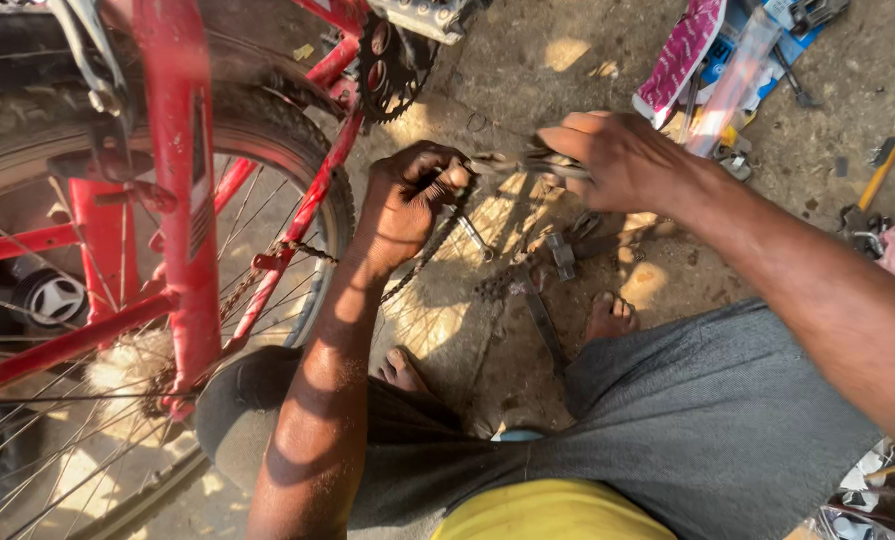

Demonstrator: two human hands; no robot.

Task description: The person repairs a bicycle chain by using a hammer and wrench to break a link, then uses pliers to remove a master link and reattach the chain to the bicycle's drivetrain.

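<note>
Bare, sun-dappled dirt ground (527, 70) lies under everything, with one red bicycle frame (182, 180) and its single spoked rear wheel (117, 300) left of the grip. One bicycle chain (422, 255) hangs from the left hand (407, 205), which is clenched around it. The right hand (617, 160) grasps one metal plier-like tool (522, 160) meeting the chain at the left hand's fingers, and one chainring (387, 65) sits above.

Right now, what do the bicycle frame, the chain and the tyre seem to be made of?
Bicycle frame: likely metal tubing, glossy red paint that catches the light.
Chain, held in the left hand: metal links, dark and dull, probably greasy.
Tyre: black rubber, matte, with tread.
</note>
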